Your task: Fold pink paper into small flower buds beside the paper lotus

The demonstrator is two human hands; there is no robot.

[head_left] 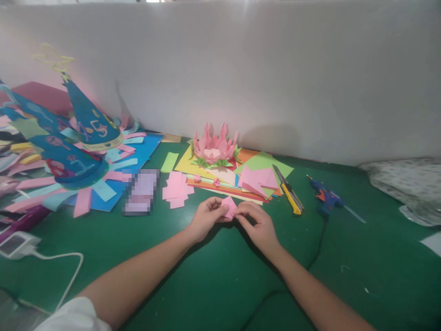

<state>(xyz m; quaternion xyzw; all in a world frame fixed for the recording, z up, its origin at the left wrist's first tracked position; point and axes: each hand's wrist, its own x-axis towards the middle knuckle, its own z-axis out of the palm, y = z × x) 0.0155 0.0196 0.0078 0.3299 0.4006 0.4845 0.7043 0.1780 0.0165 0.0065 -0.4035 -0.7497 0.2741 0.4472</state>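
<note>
Both hands meet over the green table [220, 276] on a small folded pink paper piece [228, 205]. My left hand [206, 217] pinches its left side with fingers curled. My right hand [259, 224] grips its right side from the other edge. Just beyond them lies a stack of coloured paper sheets [206, 174] with a pink paper lotus flower [214, 148] on top. Several cut pink squares [177, 188] lie to the left of the stack, and folded pink pieces [257, 180] rest on its right part.
A yellow utility knife [289, 192] and a blue glue gun [325, 196] with its black cord lie to the right. Blue paper cone hats [91, 120] with paper strips crowd the left. A white charger [17, 244] with cable sits front left. A white wall stands behind.
</note>
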